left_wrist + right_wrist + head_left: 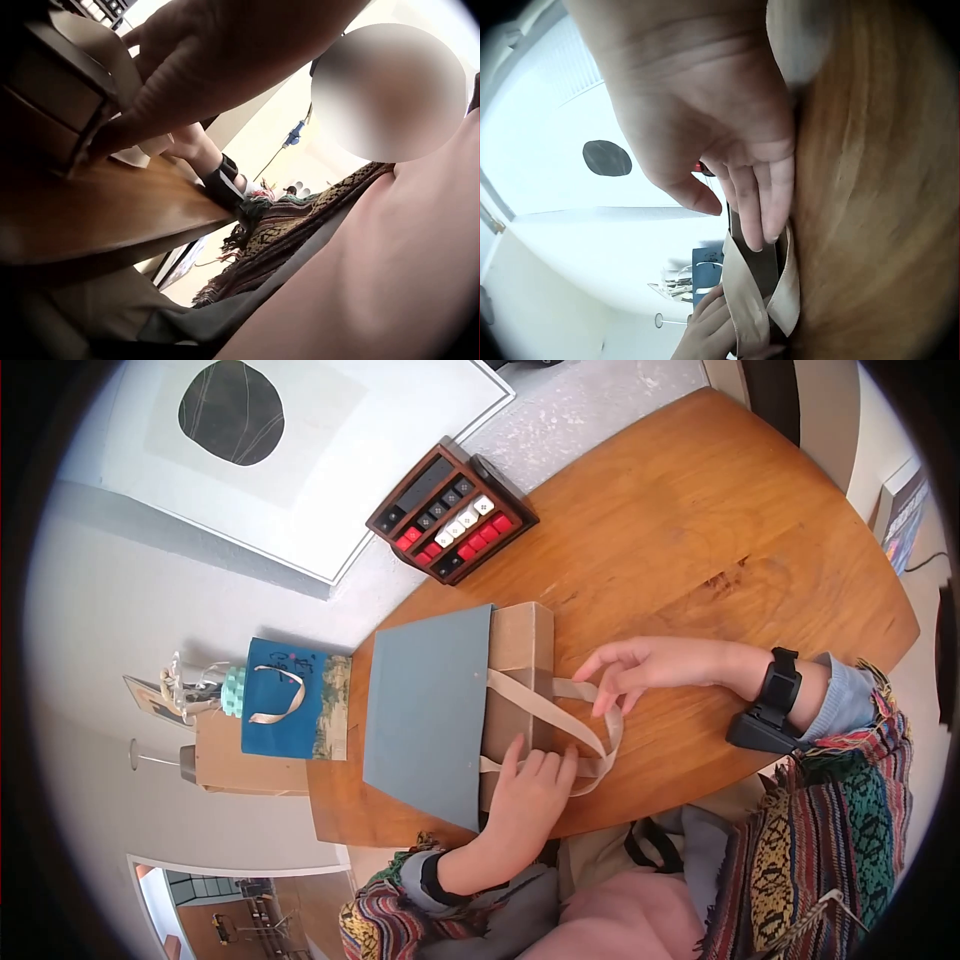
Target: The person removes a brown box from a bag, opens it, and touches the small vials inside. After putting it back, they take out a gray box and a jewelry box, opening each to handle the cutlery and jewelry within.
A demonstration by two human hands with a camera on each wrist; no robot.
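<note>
A grey-blue gift bag (pixel 425 710) lies on its side on the wooden table, with its mouth toward the right of the head view. A brown cardboard box (pixel 522 635) sticks out of that mouth. Cream ribbon handles (pixel 550 705) loop out past the box. My left hand (pixel 525 795) rests at the box's near end, its fingers spread over the box and the lower ribbon. Just beyond the ribbon loop is my right hand (pixel 645 665), fingers loosely extended beside the upper strap. In the right wrist view, the right palm (pixel 727 127) holds nothing.
A blue gift bag (pixel 275 700) with a ribbon handle stands past the table's left end, near a brown carton (pixel 245 755). At the back by the wall sits a wooden-framed calculator-like device (pixel 455 515) with red, white and black keys. Bare wood (pixel 680 530) extends to the upper right.
</note>
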